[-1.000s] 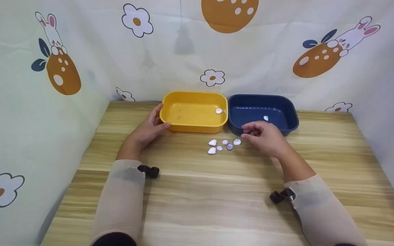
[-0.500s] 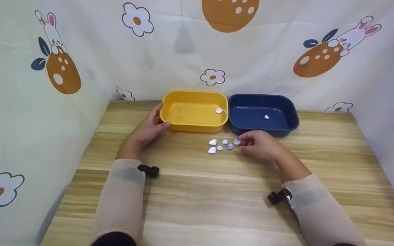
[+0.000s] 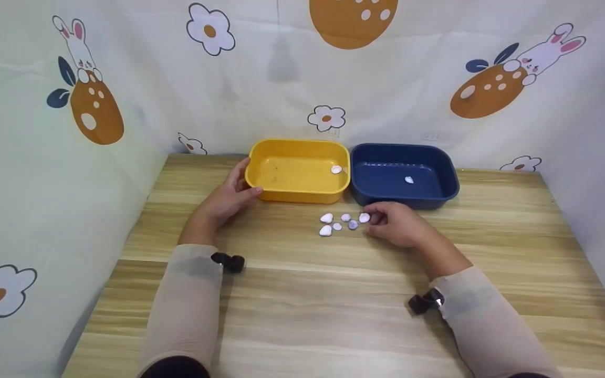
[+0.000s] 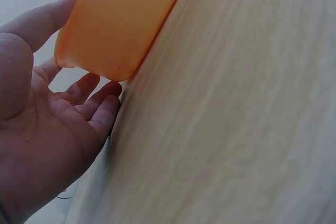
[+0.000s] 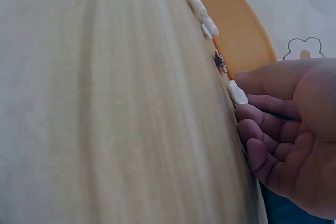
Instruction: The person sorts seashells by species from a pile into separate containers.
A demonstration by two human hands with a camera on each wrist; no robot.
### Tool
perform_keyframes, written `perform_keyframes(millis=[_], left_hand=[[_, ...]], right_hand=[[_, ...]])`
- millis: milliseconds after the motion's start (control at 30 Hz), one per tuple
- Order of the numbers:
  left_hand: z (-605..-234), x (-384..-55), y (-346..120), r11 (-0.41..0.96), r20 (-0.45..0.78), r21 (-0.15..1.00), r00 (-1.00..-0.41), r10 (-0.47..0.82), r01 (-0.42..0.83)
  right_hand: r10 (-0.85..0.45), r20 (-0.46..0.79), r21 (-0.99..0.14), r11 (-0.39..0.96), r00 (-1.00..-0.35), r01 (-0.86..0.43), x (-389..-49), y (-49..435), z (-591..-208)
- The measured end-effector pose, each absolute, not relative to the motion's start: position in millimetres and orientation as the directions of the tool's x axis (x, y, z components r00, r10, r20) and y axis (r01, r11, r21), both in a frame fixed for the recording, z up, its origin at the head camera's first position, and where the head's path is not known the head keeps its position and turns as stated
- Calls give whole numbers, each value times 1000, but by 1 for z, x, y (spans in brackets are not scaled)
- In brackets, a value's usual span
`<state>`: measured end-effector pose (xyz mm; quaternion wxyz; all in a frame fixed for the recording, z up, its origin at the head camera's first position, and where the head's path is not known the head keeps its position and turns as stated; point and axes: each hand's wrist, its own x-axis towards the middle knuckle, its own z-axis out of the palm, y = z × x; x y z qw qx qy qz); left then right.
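My left hand (image 3: 227, 198) holds the left end of a yellow bin (image 3: 302, 197), thumb on the near side and fingers around the corner; the left wrist view shows the thumb against the bin's wall (image 4: 126, 19). In front of the blue bin (image 3: 405, 201), my right hand (image 3: 399, 226) pinches a white seashell (image 3: 364, 218) at the right end of a small group. The right wrist view has this shell (image 5: 238, 93) between thumb and forefinger, low at the tabletop. Several more shells, such as a pale purple one (image 3: 353, 224), lie left of it.
One white shell (image 3: 336, 169) lies inside the yellow bin near its right wall, another (image 3: 409, 180) inside the blue bin. The bins stand side by side at the back of the wooden table (image 3: 302, 299), against a printed cloth wall (image 3: 260, 105).
My right hand has moved from the blue bin's front rim down and left to the nearest shell, its fingers closing on it. The shell in the blue bin has shifted slightly. The left hand stays put.
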<state>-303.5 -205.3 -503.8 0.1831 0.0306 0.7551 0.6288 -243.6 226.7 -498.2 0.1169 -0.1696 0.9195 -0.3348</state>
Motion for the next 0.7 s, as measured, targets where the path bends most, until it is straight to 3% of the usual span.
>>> perform_keyframes(millis=[700], left_hand=[[-504, -303, -204, 192, -224, 966, -935, 274, -175]], right_hand=[[-428, -52, -611, 728, -902, -310, -241, 220, -500]])
